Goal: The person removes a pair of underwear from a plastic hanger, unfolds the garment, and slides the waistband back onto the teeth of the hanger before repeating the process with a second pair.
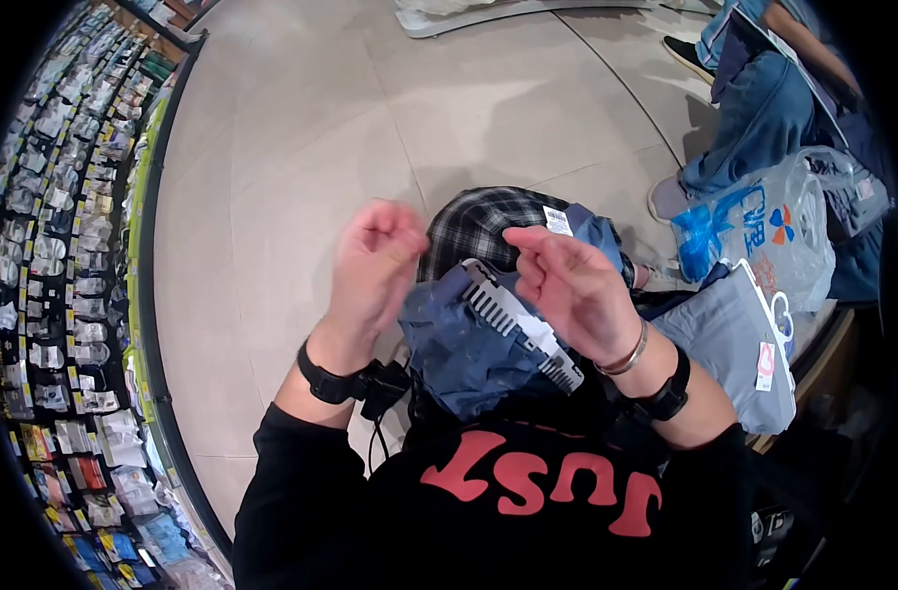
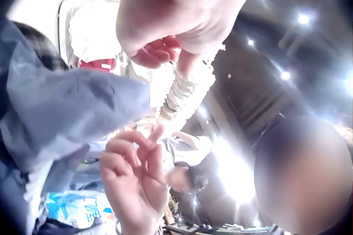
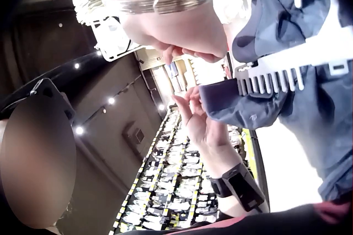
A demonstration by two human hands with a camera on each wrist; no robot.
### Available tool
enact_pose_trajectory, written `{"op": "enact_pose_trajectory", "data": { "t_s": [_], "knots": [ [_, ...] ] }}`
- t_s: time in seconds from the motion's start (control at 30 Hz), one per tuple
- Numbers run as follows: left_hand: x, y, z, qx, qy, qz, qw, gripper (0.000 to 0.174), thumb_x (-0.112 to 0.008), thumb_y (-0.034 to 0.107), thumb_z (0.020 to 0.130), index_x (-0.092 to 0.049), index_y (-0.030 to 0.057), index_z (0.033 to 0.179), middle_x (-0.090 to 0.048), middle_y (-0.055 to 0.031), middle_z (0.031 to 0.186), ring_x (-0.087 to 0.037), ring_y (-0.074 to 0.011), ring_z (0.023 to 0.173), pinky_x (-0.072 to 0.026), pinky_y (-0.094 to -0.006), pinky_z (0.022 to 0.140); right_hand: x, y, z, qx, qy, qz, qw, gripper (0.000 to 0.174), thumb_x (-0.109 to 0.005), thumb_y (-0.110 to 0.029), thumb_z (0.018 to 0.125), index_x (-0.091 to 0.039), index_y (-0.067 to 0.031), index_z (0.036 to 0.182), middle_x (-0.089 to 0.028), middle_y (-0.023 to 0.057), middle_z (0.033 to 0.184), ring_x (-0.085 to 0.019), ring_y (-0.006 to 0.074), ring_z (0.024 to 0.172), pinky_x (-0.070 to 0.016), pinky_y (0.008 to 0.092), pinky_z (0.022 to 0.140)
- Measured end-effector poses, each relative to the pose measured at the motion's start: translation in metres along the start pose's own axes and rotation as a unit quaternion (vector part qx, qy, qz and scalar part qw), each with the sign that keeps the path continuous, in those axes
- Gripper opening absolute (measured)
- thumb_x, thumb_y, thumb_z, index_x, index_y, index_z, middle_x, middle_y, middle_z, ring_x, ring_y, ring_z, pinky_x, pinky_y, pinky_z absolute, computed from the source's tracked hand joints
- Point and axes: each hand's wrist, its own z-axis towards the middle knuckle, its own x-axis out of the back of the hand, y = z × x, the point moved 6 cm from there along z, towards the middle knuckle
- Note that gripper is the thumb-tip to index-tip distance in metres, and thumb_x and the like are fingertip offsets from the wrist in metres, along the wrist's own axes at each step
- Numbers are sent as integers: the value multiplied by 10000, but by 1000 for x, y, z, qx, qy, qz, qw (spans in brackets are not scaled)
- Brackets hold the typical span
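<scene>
My left hand (image 1: 375,261) is raised above my lap with its fingers curled in, and no thing shows in it. Opposite it, my right hand (image 1: 582,285) brings thumb and index finger close together, the other fingers bent, again with nothing visible between them. Below and between the hands lies a blue-grey garment (image 1: 444,344) on my lap. A white comb-toothed hanger (image 1: 523,324) lies across it; its hook shows in the right wrist view. In that view the garment's corner (image 3: 220,100) overlaps the left hand's fingers.
Beyond my lap sits a black-and-white plaid cloth (image 1: 478,221) with a white tag (image 1: 557,219). To the right are grey folded clothing (image 1: 734,334) on a hanger, a clear plastic bag (image 1: 803,226) and a seated person's jeans (image 1: 764,123). Shelves of packaged goods (image 1: 85,256) line the left.
</scene>
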Motion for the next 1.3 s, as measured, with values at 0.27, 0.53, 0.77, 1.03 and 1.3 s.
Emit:
{"op": "enact_pose_trajectory", "data": {
  "t_s": [0.27, 0.53, 0.77, 1.03, 1.3],
  "knots": [
    [155, 11, -2, -37, 269, 160, 949, 235, -597, 52, 820, -522, 35, 1041, -596, -61, 912, -575, -174, 905, -462, -273, 775, 15, -10, 1, 108, 19, -531, 840, 159, -530, -92, 831, -625, -13, 932, -450, 39, 859, -460, 167, 780, -392, 264, 715],
    [19, 1, -27, -2, 15, 336, 942, 696, -678, 151, 751, -300, 57, 1329, -428, -139, 1281, -468, -220, 1134, -398, -328, 901, -10, -5, -16, 277, 39, -743, 608, 219, -650, -140, 707, -541, -26, 860, -489, 121, 858, -515, 280, 807, -450, 351, 684],
    [-33, -6, -31, -85, -62, 638, 763, 298, -624, -12, 707, -604, 37, 1001, -612, -114, 915, -614, -235, 828, -487, -269, 687, 3, 25, -16, 208, 28, -777, 593, 391, -691, -212, 686, -520, 0, 967, -490, 138, 970, -499, 332, 868, -436, 373, 740],
    [-36, 8, -29, -171, -91, 667, 720, 257, -572, -88, 711, -638, 48, 920, -581, -88, 825, -587, -205, 687, -476, -276, 596, 7, 24, -1, 105, 3, -728, 678, 239, -632, -194, 749, -510, -19, 858, -565, 141, 817, -553, 328, 764, -443, 380, 667],
    [-47, 22, -23, -289, -171, 718, 610, 271, -635, -69, 645, -638, 31, 896, -575, -93, 842, -595, -213, 716, -491, -282, 582, -13, 0, 12, 119, -49, -741, 659, 210, -624, -192, 768, -515, -20, 822, -570, 133, 646, -571, 319, 624, -440, 374, 555]
  ]
}}
